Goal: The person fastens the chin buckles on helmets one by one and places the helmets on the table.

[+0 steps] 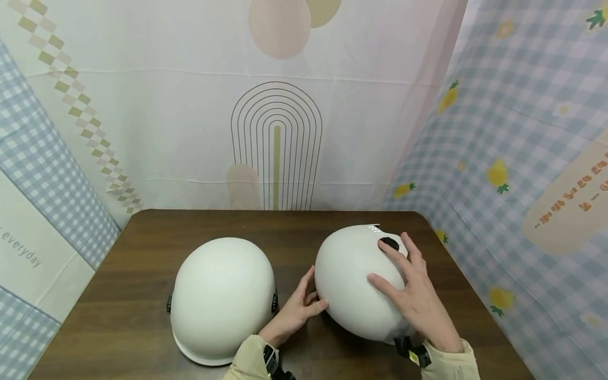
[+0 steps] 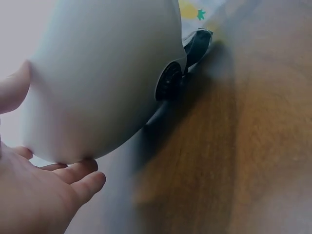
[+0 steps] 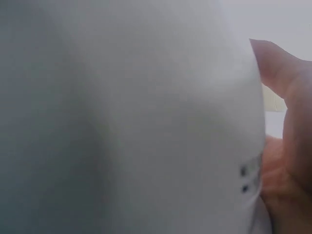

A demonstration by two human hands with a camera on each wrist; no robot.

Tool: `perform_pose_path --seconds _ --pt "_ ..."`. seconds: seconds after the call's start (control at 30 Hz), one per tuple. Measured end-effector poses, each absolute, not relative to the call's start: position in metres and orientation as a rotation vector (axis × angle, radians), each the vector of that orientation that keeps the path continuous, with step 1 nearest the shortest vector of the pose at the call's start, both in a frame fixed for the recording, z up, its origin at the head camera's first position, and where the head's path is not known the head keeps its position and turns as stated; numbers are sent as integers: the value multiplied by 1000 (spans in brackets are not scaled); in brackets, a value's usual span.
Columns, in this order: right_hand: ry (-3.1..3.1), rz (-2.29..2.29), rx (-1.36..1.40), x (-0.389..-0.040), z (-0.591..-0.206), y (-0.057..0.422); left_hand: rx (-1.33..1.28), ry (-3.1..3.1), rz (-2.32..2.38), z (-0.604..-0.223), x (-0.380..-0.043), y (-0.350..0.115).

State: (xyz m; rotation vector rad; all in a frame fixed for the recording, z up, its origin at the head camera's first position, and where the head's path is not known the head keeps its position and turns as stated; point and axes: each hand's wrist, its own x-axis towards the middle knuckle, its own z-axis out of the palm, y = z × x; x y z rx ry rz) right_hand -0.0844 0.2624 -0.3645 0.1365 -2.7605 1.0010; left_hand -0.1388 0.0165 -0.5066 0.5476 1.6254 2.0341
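A tilted white helmet (image 1: 356, 285) is between both hands on the right side of the table. It has a round black dial (image 1: 389, 244) on top and a dark strap (image 2: 198, 48) at its edge. My left hand (image 1: 299, 306) grips its left side, thumb on the shell and fingertips against the curve below. From the right, my right hand (image 1: 415, 287) holds the shell with spread, bent fingers, a fingertip beside the dial. Whether the shell touches the table is hidden. In the right wrist view the helmet fills most of the picture, blurred.
A second white helmet (image 1: 223, 295) stands dome up on the left, close to my left forearm, with black dials on both sides. The brown wooden table (image 1: 128, 274) ends at a patterned back cloth (image 1: 190, 132). A blue checked cloth (image 1: 475, 211) hangs along the right.
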Motion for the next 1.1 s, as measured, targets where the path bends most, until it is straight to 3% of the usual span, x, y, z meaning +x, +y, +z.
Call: perform_pose_path --seconds 1.1 --pt "-2708 1058 219 -89 -373 261 465 1617 2041 -498 -136 14"
